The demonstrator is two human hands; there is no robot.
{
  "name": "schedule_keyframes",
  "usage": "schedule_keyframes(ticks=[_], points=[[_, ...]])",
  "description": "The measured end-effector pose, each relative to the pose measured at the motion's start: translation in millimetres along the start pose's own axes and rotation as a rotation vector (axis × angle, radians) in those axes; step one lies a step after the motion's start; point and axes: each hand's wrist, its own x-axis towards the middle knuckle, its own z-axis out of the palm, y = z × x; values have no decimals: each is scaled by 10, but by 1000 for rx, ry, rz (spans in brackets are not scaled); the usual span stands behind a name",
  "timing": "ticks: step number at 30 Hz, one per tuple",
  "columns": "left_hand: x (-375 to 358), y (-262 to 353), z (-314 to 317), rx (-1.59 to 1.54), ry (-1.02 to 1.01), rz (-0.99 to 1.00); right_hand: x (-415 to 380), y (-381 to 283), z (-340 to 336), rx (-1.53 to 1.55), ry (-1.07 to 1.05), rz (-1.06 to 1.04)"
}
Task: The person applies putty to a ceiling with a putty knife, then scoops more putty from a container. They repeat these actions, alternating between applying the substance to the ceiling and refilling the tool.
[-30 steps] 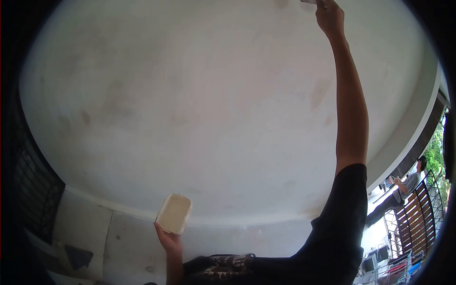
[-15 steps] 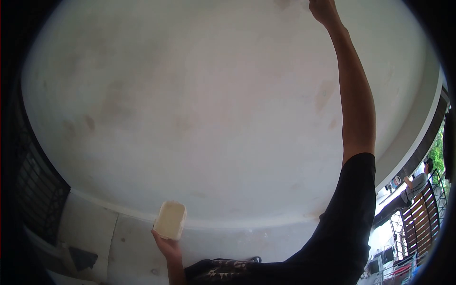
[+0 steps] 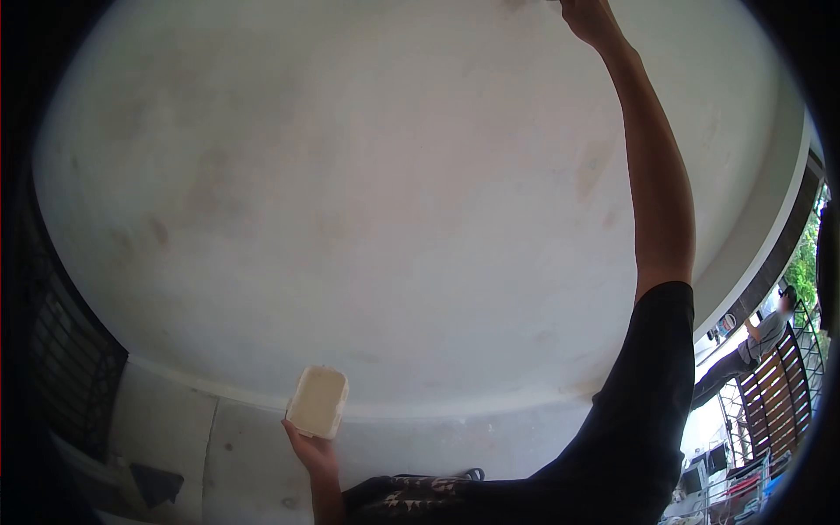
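Observation:
Low in the view, my left hand (image 3: 313,448) holds a shallow, pale rectangular container (image 3: 318,402) with cream-coloured contents, its fingers under the lower edge. My right arm stretches up to the top edge, where my right hand (image 3: 591,19) is closed against the wall (image 3: 420,201). A small part of a thin object (image 3: 553,2) shows beside its fingers; the rest is cut off by the frame. The pale wall has brownish and grey patches, one close to my right hand.
A dark metal grille (image 3: 74,359) stands at the left. A dark flat object (image 3: 156,484) lies on the floor at lower left. At the right are another person (image 3: 763,337), a wooden slatted panel (image 3: 777,394) and a rack with items (image 3: 744,490).
My right hand has moved slightly left along the top edge. The container in my left hand has shifted a little to the right and up. The other person has moved slightly.

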Motion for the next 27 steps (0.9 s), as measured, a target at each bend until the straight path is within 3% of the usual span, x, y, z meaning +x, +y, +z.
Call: schedule_keyframes(ticks=[5, 11, 17, 27], points=[[-9, 12, 40, -8, 26, -9, -17, 212, 119, -124, 13, -61], [-7, -1, 14, -2, 9, 9, -58, -77, -24, 6, -79, 61], [3, 4, -1, 6, 6, 5, -65, 5, 59, -28, -40, -33], [21, -16, -39, -17, 32, -20, -102, -39, 78, 19, -75, 13]])
